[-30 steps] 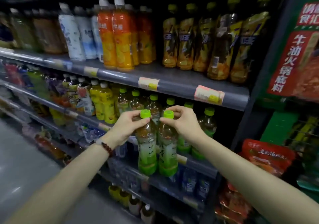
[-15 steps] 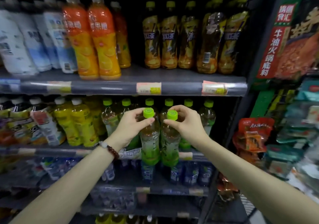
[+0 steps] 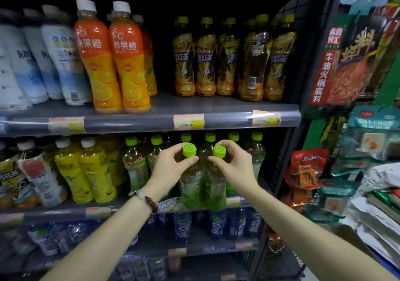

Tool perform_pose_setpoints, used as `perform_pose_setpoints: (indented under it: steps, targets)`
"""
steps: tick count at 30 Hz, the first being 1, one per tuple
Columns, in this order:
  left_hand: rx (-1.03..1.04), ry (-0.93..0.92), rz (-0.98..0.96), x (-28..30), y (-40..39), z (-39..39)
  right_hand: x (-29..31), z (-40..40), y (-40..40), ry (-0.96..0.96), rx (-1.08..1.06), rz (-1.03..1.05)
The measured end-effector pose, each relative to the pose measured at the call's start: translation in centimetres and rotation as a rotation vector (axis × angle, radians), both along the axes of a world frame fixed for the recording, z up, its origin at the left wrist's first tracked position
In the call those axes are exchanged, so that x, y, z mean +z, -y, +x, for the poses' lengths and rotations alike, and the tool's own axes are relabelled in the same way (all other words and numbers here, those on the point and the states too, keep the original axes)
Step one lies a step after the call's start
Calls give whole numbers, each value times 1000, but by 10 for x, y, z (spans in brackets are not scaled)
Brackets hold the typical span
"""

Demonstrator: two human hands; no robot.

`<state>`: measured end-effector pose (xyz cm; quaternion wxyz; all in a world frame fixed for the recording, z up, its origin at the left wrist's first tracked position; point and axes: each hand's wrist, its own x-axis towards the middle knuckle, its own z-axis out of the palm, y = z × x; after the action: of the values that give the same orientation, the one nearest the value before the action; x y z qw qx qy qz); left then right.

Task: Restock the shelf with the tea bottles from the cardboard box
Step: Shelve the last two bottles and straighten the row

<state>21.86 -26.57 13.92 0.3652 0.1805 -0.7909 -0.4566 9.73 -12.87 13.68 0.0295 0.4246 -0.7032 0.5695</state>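
Since a second ago, the two held bottles have been brought from out in front of the aisle to the front edge of the middle shelf (image 3: 151,207), and the view is now squared to the shelving; this suggests the placing step is nearly reached, though whether the bases are resting on the shelf cannot be told. The left tea bottle (image 3: 190,185) is pinched at the neck by the left hand (image 3: 171,168), its grip closed just under the cap, and the right tea bottle (image 3: 216,185) is held likewise by the right hand (image 3: 236,168). The two are kept upright and touching side by side, in front of a row of matching green-capped bottles (image 3: 256,150). The cardboard box is not seen. The bottles are of clear, smooth, waisted plastic, with amber liquid above glossy green wraps and ribbed lime caps. A beaded bracelet (image 3: 149,200) is worn on the left wrist. Orange juice bottles (image 3: 112,64) stand on the shelf above
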Motion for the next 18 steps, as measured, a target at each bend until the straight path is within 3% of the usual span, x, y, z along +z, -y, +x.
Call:
perform_pose_setpoints:
  steps: [18]
  targets:
    - [44,20,-12,-10,20,1,-11,-1,19,14,8,-11]
